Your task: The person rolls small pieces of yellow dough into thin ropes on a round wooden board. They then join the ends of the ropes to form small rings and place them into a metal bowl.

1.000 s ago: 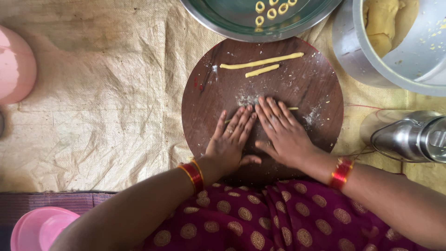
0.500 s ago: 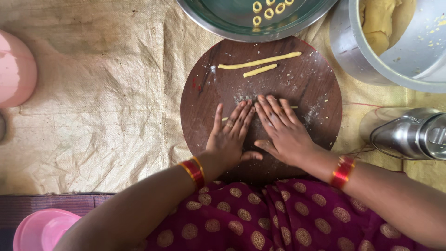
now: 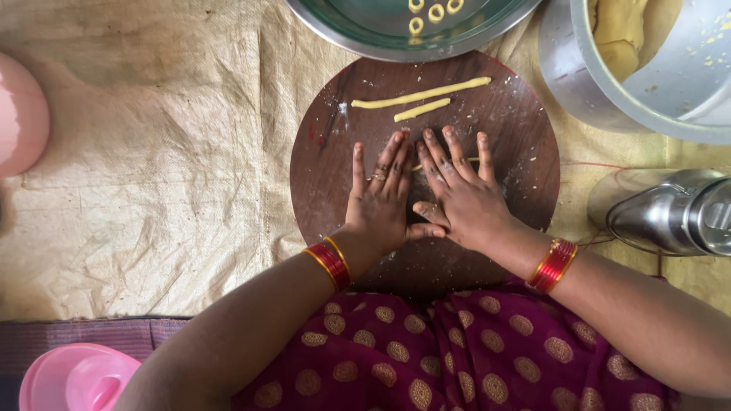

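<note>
Both hands lay flat, fingers spread and grasping nothing: the left hand [image 3: 378,202] and right hand [image 3: 462,196] had slid slightly forward over a thin dough strand [image 3: 474,160] on the round wooden board [image 3: 324,175]. Beyond lay two finished strips [image 3: 422,93].

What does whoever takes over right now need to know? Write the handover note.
Left hand and right hand: both flat, side by side on the round wooden board, pressing a thin dough strand that shows only at the right hand's fingers.
Done: two rolled dough strips lie on the board's far side; small dough rings sit in the steel plate.
Left: dough remains in the steel pot.
</note>
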